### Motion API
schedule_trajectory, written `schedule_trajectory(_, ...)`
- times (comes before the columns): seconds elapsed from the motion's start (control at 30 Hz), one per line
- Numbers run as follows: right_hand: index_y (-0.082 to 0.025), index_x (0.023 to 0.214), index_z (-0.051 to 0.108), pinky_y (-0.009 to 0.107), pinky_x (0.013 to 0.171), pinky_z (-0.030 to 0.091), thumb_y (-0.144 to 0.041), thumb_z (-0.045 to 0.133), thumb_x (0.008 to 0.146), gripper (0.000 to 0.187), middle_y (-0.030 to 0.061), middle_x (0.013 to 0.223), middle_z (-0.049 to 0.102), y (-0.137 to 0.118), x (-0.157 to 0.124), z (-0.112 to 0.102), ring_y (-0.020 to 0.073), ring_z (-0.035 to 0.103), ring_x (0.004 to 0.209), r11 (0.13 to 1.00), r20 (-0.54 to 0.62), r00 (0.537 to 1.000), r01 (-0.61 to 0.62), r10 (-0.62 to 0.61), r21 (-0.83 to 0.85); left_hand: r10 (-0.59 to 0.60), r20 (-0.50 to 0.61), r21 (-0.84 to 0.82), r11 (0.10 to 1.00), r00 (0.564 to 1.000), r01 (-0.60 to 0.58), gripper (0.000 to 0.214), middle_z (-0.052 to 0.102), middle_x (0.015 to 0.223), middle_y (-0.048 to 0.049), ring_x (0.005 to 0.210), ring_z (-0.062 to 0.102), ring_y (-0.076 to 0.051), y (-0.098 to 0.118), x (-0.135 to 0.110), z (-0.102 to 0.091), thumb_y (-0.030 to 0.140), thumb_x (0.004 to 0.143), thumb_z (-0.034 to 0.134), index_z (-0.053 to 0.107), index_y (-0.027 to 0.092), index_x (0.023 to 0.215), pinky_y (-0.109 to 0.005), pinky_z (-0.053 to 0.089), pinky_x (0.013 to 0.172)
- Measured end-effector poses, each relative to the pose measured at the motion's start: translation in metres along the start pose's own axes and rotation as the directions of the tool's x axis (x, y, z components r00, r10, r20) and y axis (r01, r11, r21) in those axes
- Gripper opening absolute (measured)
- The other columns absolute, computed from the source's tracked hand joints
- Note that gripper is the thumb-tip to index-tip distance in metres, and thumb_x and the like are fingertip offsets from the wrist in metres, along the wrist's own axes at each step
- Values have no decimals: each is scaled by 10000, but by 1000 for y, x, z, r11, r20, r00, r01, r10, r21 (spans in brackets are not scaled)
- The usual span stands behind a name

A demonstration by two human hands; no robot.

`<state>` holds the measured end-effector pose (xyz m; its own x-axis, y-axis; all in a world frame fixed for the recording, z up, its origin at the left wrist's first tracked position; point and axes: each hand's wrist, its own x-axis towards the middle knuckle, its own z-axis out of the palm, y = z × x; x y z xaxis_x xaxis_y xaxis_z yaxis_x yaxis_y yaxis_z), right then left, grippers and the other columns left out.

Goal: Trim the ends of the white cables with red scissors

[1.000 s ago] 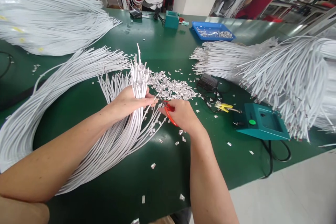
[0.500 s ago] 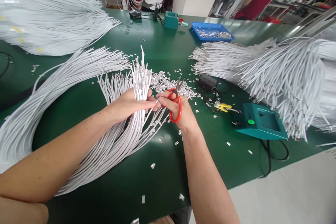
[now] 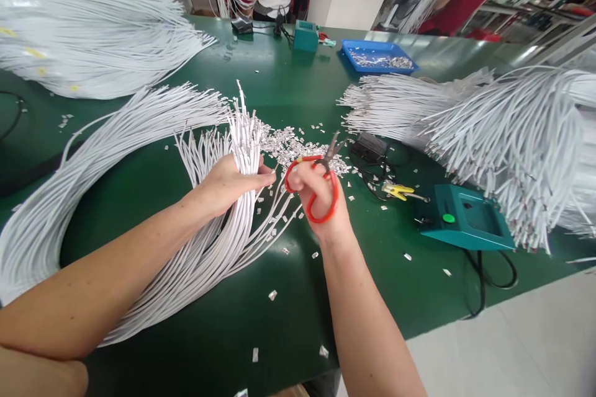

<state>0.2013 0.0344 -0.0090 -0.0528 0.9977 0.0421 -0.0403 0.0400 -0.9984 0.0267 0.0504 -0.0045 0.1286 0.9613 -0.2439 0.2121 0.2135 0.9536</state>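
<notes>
My left hand (image 3: 228,181) is wrapped round a bundle of white cables (image 3: 246,142), whose cut ends point up above the thumb. One thin cable end sticks out by the thumb and fingertips. In my right hand (image 3: 328,198) are red-handled scissors (image 3: 333,150), hooked on the fingers with the blades pointing up and away, a short gap to the right of the left fingertips. Behind the bundle lies a heap of small silvery-white pieces (image 3: 291,144). A few loose cables (image 3: 274,220) fan out on the table beneath my hands.
More white cable bundles lie at the left (image 3: 107,37) and right (image 3: 507,136). A teal device (image 3: 465,217) with a green button stands at right, near a yellow clip (image 3: 398,190) and a black adapter (image 3: 370,147). Farther back are a blue tray (image 3: 379,57) and two people.
My right hand has drawn away from the left fingertips, and the scissors have shifted right and turned. The left hand, still round the bundle, has moved slightly left.
</notes>
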Motion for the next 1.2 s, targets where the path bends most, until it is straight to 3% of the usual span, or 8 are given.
schedule_trajectory(0.13,-208,621,541,293,781,472,-438,642,791,303,9,711,609,4,3,0,147,567,728,999,-171,984,-39,42,24,-17,10,-29,999,1000,17,308,676,802,-35,752,646,-212,2,-2,1,347,608,830,644,195,801,-356,504,715)
schedule_trajectory(0.33,-185,708,683,291,782,479,-390,719,714,208,-2,716,664,6,2,5,151,615,731,990,81,992,-108,100,91,5,119,25,1000,993,-8,239,698,816,-37,829,670,-236,6,-4,-3,336,661,792,693,212,839,-369,504,793)
schedule_trajectory(0.47,-168,719,690,283,672,445,-396,714,698,231,-8,674,627,8,2,2,144,547,654,979,-203,969,-169,144,-112,-59,189,44,998,980,52,330,729,996,-102,950,673,-302,10,-3,-9,351,667,791,729,220,964,-407,519,806)
schedule_trajectory(0.53,-171,732,679,283,676,432,-395,686,723,224,-9,694,616,7,2,0,141,524,663,971,-377,925,-125,41,-202,-73,177,51,997,982,65,363,725,998,-104,956,672,-303,11,-4,-10,368,657,804,722,221,978,-411,517,819)
schedule_trajectory(0.6,-180,725,663,281,700,430,-388,670,745,209,-15,704,602,5,2,-1,137,514,677,987,-425,904,-20,-51,-162,-66,177,66,996,982,55,366,714,936,-79,916,672,-282,10,-5,-9,382,657,809,701,223,968,-404,507,828)
schedule_trajectory(0.73,-196,621,608,294,768,435,-413,689,745,263,-13,672,587,2,2,0,159,552,749,986,-328,944,80,-29,143,-11,223,89,996,975,-10,292,646,774,-13,798,642,-230,7,-6,-4,396,677,796,643,213,845,-384,482,798)
schedule_trajectory(0.9,-204,529,564,283,700,426,-439,690,774,361,11,628,534,3,5,-5,195,579,846,923,-92,995,12,25,385,-15,316,81,997,949,-11,225,656,763,3,777,637,-198,5,-9,3,359,717,777,647,214,830,-373,477,798)
schedule_trajectory(1.2,-199,694,720,294,653,437,-332,803,650,163,-12,696,633,-2,1,-3,116,522,624,921,78,990,-141,121,364,-16,334,-257,960,943,107,318,728,895,-12,826,701,-196,0,-9,8,267,689,817,652,206,954,-331,511,760)
